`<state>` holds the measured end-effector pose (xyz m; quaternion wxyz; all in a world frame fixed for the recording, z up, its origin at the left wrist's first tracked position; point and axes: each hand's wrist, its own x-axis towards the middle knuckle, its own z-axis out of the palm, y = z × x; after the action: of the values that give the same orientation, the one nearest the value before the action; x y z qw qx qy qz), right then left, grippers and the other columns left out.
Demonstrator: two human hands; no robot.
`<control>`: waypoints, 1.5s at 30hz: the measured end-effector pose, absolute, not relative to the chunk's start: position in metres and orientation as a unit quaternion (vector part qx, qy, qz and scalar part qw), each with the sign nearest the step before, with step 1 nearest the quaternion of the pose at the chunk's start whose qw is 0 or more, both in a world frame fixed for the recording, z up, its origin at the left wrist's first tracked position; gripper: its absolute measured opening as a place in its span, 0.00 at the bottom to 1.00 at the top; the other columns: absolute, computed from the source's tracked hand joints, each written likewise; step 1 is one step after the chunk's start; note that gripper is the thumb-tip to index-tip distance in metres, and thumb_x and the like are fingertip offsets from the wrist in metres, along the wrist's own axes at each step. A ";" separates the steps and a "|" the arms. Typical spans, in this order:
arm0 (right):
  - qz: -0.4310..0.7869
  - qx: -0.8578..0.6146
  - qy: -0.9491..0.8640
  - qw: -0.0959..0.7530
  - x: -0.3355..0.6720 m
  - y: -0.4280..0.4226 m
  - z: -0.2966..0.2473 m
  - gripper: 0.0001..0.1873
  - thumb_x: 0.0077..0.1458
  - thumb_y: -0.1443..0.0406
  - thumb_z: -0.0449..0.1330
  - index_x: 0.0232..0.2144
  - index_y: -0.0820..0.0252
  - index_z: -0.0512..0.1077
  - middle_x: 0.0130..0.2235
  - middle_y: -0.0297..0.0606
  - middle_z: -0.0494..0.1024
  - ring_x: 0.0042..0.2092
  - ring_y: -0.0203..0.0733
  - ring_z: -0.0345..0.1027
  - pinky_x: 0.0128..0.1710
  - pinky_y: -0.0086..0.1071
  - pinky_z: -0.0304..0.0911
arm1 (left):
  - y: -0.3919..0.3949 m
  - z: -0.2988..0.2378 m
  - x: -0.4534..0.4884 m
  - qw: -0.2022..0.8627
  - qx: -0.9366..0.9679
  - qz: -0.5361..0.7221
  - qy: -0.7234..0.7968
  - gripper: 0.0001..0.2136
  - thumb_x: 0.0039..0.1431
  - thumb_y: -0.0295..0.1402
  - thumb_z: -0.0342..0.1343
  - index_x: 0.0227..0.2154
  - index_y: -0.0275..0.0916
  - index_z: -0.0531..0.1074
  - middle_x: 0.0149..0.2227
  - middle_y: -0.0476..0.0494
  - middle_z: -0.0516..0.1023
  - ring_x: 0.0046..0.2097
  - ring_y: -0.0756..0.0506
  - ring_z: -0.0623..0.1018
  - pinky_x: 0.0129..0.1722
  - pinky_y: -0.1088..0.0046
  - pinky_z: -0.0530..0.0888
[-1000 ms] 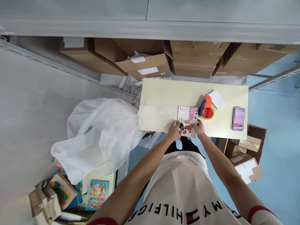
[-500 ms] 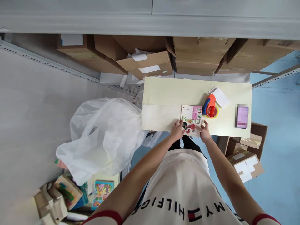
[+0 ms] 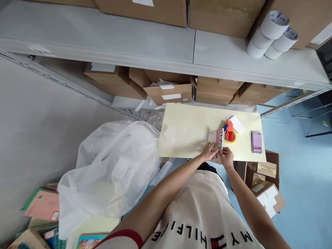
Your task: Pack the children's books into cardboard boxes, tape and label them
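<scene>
A small paperback book (image 3: 212,135) with a pale cover, a pink strip and fruit pictures lies near the table's front edge, its lower end past the edge. My left hand (image 3: 209,152) reaches across the lower cover, fingers curled against it towards the right edge. At that right edge my right hand (image 3: 227,158) pinches the book between thumb and fingers. Both hands hide the lower half of the cover. Just beyond the book sits an orange and blue tape dispenser (image 3: 228,131) with a yellow-rimmed roll. Behind it lies a white flat box or card (image 3: 237,123).
The cream table (image 3: 186,121) carries a blurred purple item (image 3: 256,141) at right. Left is a big translucent plastic bag (image 3: 111,173). Cardboard boxes (image 3: 168,93) fill the shelf behind; white tape rolls (image 3: 275,26) stand above. Another open carton (image 3: 272,167) is at lower right.
The view has tilted up, bringing the upper shelf in. My left hand has moved from the book's left edge across its cover, closer to my right hand.
</scene>
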<state>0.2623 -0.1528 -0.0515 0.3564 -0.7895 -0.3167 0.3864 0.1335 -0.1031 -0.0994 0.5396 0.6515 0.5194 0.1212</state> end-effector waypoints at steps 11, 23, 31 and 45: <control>0.426 -0.648 -0.573 0.265 0.194 -0.145 -0.073 0.32 0.43 0.65 0.63 0.54 0.52 0.71 0.56 0.48 0.71 0.57 0.56 0.67 0.45 0.48 0.73 | -0.098 -0.082 0.060 0.492 0.585 0.220 0.606 0.18 0.59 0.32 0.55 0.52 0.40 0.73 0.47 0.38 0.76 0.48 0.41 0.77 0.52 0.63 0.73; 0.309 -0.764 -0.555 0.116 0.206 -0.155 -0.127 0.28 0.49 0.68 0.61 0.55 0.56 0.71 0.62 0.52 0.62 0.64 0.65 0.55 0.60 0.58 0.58 | -0.076 -0.127 0.048 0.491 0.566 0.128 0.649 0.14 0.58 0.23 0.52 0.43 0.36 0.78 0.41 0.39 0.81 0.42 0.42 0.79 0.45 0.65 0.76; 0.273 -0.768 -0.575 0.068 0.211 -0.160 -0.131 0.29 0.52 0.67 0.59 0.58 0.54 0.69 0.62 0.51 0.60 0.63 0.61 0.55 0.58 0.55 0.60 | -0.077 -0.123 0.054 0.384 0.627 0.098 0.670 0.26 0.57 0.24 0.58 0.60 0.40 0.68 0.57 0.33 0.70 0.58 0.35 0.71 0.55 0.59 0.72; 0.516 -0.755 -0.228 0.334 0.257 -0.119 -0.123 0.23 0.38 0.56 0.64 0.39 0.57 0.69 0.35 0.36 0.76 0.36 0.45 0.71 0.38 0.41 0.69 | -0.075 -0.143 0.060 0.453 0.611 0.140 0.634 0.19 0.57 0.21 0.54 0.51 0.40 0.76 0.51 0.39 0.77 0.47 0.42 0.80 0.52 0.61 0.76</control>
<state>0.2574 -0.1194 -0.1231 0.3341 -0.7548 -0.2282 0.5163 0.0604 -0.0748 -0.1432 0.4530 0.6113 0.6337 0.1395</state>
